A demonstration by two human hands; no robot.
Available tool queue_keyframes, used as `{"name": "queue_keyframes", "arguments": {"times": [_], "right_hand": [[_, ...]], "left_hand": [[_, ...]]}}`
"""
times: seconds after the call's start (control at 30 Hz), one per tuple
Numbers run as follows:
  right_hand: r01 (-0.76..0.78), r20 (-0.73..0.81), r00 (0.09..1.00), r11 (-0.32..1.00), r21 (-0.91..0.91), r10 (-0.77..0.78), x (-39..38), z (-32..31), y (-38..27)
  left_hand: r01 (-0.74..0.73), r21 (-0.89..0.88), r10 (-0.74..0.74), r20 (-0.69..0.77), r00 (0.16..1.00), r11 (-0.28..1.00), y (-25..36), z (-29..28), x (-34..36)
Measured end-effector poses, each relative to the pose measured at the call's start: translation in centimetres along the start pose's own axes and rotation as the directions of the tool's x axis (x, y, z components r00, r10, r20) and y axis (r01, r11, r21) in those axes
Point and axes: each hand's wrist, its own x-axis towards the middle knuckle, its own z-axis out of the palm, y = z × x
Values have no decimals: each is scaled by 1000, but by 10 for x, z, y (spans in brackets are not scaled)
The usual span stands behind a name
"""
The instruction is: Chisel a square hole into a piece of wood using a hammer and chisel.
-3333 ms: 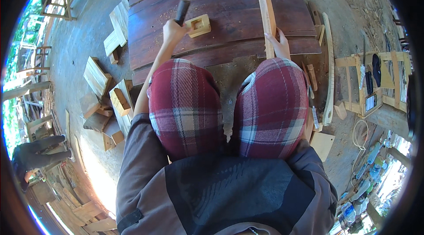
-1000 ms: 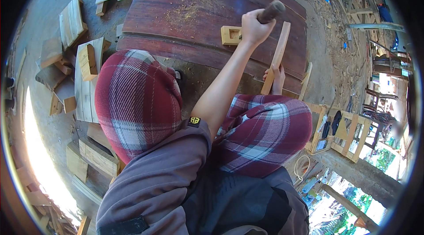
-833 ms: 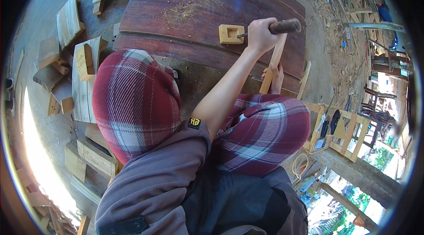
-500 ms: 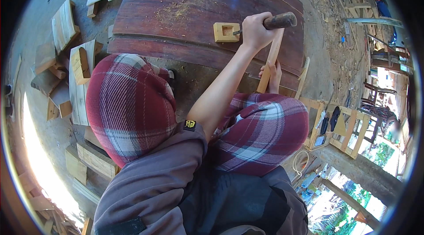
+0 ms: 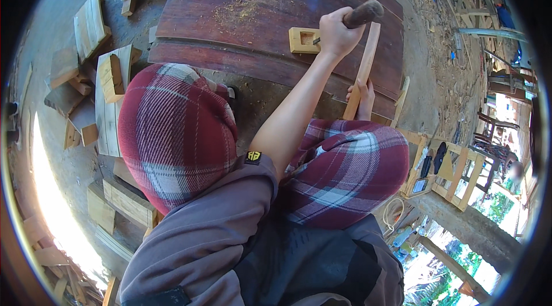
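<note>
My left hand (image 5: 341,35) is closed around a chisel, whose dark, worn wooden handle (image 5: 364,13) sticks out to the right of the fist. A short bit of its metal blade (image 5: 317,41) points left at a small pale wooden block (image 5: 296,41) with a rectangular recess cut in it. Whether the tip touches wood is hidden. Closer to me, my right hand (image 5: 365,98) grips the lower part of a long flat wooden bar (image 5: 366,58). The bar slants upward beside the chisel handle, apart from it. My right forearm is hidden behind my plaid-covered knee.
The block lies on a dark reddish wooden panel (image 5: 201,18) scattered with wood shavings (image 5: 241,10). Several cut wooden blocks (image 5: 90,27) and boards lie on the floor at left. A wooden frame (image 5: 454,176) with tools stands at right.
The bar has swung its upper end slightly away from the chisel handle, to the right. The chisel handle is tilted a little more upward. The whole scene has shifted slightly right in view.
</note>
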Motion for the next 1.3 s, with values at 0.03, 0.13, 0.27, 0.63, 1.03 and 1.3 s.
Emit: {"name": "queue_keyframes", "arguments": {"times": [0.03, 0.13, 0.27, 0.63, 1.03, 1.3], "right_hand": [[-31, 40, 999, 1000, 1, 30, 3, -4, 0], [85, -21, 996, 988, -131, -88, 7, -25, 10], [245, -216, 928, 932, -266, -305, -14, -32, -38], [373, -99, 895, 851, -370, -436, -87, 8, -156], [326, -81, 923, 878, -351, -375, -82, 7, -152], [269, -257, 906, 927, -264, -336, -90, 15, -157]], "left_hand": [[-2, 0, 2, -5, 1000, 1000, -1, 2, 0], [-8, 148, -5, 91, 996, 989, 1, 18, -4], [-24, 182, 2, 118, 993, 983, -2, 21, -4], [-96, 264, 48, 185, 982, 960, -4, 33, -16], [-87, 293, 20, 222, 975, 952, -4, 32, -16], [-102, 316, 3, 300, 954, 943, -5, 33, -14]]}}
